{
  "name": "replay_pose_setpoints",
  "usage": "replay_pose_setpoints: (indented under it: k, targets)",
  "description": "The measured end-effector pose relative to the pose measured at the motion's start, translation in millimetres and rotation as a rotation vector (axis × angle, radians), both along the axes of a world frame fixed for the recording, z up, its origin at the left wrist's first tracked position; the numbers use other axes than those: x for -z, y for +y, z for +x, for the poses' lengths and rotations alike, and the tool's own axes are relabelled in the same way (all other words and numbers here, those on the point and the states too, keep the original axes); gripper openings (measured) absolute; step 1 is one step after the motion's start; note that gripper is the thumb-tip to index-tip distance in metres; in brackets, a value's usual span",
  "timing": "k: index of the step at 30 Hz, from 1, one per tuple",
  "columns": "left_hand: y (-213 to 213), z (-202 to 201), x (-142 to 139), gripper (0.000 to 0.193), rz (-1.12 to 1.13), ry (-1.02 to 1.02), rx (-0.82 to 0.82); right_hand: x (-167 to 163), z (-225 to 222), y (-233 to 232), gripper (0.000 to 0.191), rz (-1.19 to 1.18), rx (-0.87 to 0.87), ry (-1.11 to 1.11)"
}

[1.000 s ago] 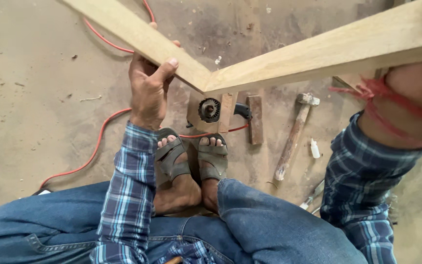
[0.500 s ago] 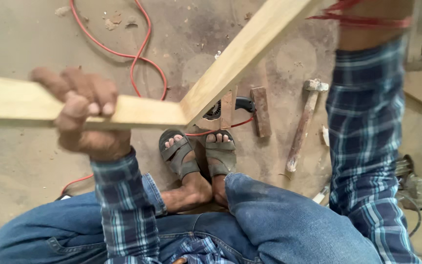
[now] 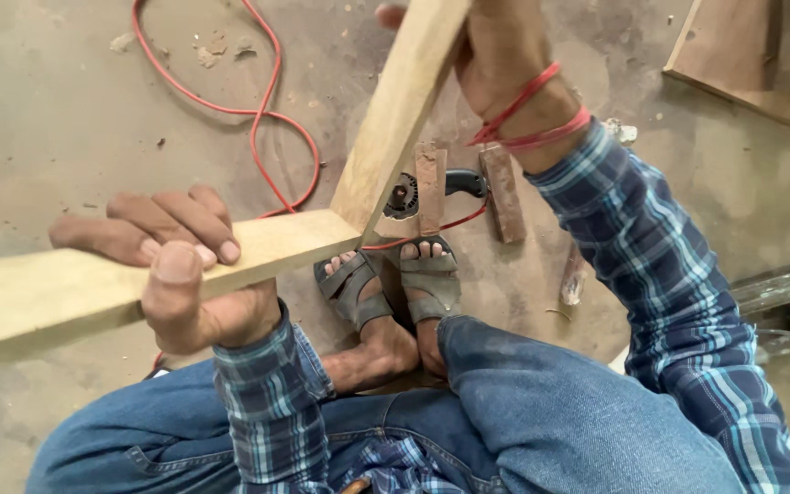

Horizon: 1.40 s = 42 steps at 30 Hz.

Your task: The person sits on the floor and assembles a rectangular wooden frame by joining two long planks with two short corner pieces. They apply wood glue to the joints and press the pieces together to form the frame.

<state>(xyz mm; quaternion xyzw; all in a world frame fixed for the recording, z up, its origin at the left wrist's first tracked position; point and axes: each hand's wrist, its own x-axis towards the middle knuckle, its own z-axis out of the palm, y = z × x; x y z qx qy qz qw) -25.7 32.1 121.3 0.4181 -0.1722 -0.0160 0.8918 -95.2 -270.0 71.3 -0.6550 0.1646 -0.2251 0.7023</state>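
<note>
The left hand [image 3: 180, 274] is clamped over the near rail of a joined wooden frame [image 3: 386, 146], which has swung round since a second ago, so its corner now hangs just above the sandalled feet [image 3: 395, 284]. Behind it on the floor lie a red cable [image 3: 258, 110] and an angle grinder [image 3: 432, 187], where they were before. The right hand [image 3: 496, 46], red thread at the wrist, has risen to the top edge and grips the far rail.

Red cable [image 3: 258, 101], angle grinder [image 3: 427, 187]
</note>
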Motion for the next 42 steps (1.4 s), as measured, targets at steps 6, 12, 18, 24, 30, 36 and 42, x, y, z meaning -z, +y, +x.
replay_pose_setpoints:
  k: [6,12,18,24,30,36,42]
  targets:
    - [-3,-11,-18,0.033,0.116,-0.143,-0.028,-10,10,27,0.024,0.255,-0.119,-0.002]
    - [-4,-34,-25,0.046,0.147,-0.127,0.17,9,3,23,0.033,0.205,-0.152,0.123]
    - [-28,-36,-13,0.04,0.475,-0.31,0.093,34,6,21,0.04,0.187,-0.204,0.268]
    - [-48,-37,-1,0.045,0.517,-0.343,0.113,49,-5,15,0.077,0.164,-0.337,0.204]
    - [-54,-43,9,0.041,0.558,-0.305,0.066,59,-15,5,0.077,0.178,-0.365,0.119]
    - [-63,-52,10,0.04,0.481,-0.237,0.053,61,-27,0,0.077,0.232,-0.363,0.09]
    - [-70,-59,-3,0.041,0.331,-0.222,0.028,49,-32,-5,0.074,0.082,-0.245,0.046]
